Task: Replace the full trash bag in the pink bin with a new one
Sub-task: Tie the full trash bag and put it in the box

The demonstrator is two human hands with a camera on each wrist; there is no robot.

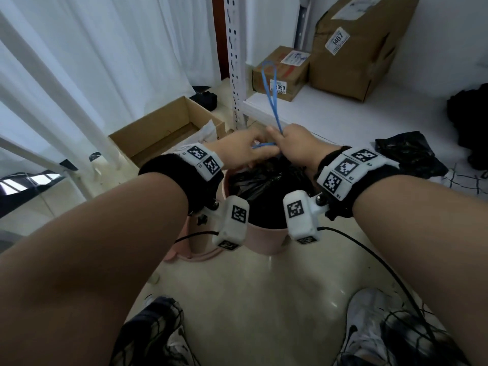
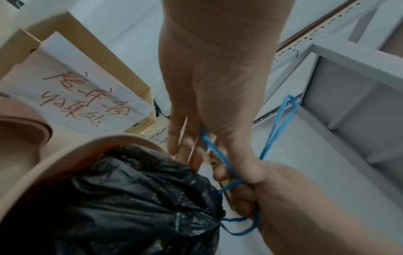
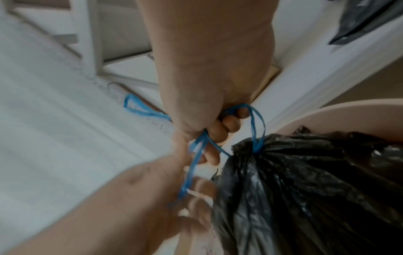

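The pink bin point(image 1: 264, 243) stands on the floor in front of me with the full black trash bag point(image 1: 266, 186) inside, its mouth gathered. A blue drawstring point(image 1: 269, 83) rises from the bag in a long loop. My right hand point(image 1: 280, 136) grips the drawstring in a fist just above the bag's neck point(image 3: 257, 148). My left hand point(image 1: 254, 149) is right beside it, pinching a strand of the string point(image 3: 189, 172) between thumb and fingers. The wrist views show the bag point(image 2: 141, 198) cinched, and the bin rim point(image 2: 65, 155) around it.
A loose black plastic bag point(image 1: 406, 154) lies on the low white shelf point(image 1: 343, 114) to the right. An open cardboard box point(image 1: 163, 128) sits left of the white shelf post point(image 1: 235, 62). Two taped boxes point(image 1: 361, 43) stand on the shelf. My shoes point(image 1: 369, 326) are near the bin.
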